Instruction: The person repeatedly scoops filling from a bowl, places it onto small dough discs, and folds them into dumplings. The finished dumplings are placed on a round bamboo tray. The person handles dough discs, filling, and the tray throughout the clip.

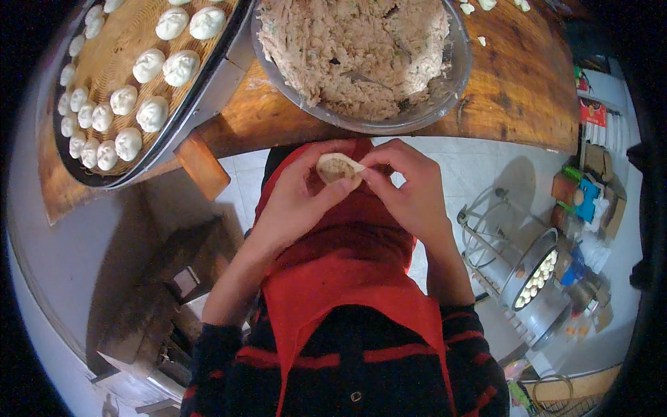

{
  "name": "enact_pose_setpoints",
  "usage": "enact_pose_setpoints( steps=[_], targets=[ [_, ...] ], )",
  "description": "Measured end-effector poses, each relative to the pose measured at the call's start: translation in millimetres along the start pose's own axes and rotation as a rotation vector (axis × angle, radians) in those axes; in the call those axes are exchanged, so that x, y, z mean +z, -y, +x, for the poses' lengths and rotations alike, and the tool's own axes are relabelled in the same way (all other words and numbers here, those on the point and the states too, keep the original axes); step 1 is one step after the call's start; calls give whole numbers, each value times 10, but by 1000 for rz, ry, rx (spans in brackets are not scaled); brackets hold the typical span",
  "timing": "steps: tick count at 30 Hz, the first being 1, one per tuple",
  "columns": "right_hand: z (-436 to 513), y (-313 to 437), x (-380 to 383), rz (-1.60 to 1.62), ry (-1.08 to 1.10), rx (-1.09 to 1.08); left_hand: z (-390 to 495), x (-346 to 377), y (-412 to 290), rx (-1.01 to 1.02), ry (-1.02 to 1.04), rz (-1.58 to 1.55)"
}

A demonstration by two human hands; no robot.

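Over the red apron, my left hand (pixel 305 195) cups a round dough wrapper (pixel 337 168) with filling showing inside it. The fingertips of my right hand (pixel 406 182) pinch the wrapper's edge on its right side, where the dough is drawn to a point. Beyond the hands, a large metal bowl (pixel 365 126) holds ground meat filling (pixel 354 57) with green flecks. Pleated buns (pixel 152 113) sit in rows on a round woven steamer tray (pixel 117 52) at the upper left.
The wooden table (pixel 521 88) carries the bowl and the steamer, with small dough pieces (pixel 487 4) at its back. A wooden block (pixel 203 166) juts from the near edge. To the right, a pan of small buns (pixel 536 279) stands low, near boxes and bags.
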State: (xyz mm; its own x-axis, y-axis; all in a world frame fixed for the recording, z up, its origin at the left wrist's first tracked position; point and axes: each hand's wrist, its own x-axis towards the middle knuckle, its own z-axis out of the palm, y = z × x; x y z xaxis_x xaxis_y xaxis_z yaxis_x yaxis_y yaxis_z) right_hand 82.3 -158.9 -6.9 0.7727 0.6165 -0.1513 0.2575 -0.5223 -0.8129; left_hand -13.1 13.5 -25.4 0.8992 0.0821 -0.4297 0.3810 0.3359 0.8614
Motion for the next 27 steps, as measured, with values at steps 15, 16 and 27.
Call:
enact_pose_setpoints(
  steps=[15,16,27],
  targets=[
    [2,71,6,-203,-66,-245,108,-57,22,370,27,501],
    [5,61,7,-230,-44,-232,107,-54,30,348,-9,525],
    [34,35,4,-228,-16,-197,-25,106,209,-159,10,-382]
  ],
)
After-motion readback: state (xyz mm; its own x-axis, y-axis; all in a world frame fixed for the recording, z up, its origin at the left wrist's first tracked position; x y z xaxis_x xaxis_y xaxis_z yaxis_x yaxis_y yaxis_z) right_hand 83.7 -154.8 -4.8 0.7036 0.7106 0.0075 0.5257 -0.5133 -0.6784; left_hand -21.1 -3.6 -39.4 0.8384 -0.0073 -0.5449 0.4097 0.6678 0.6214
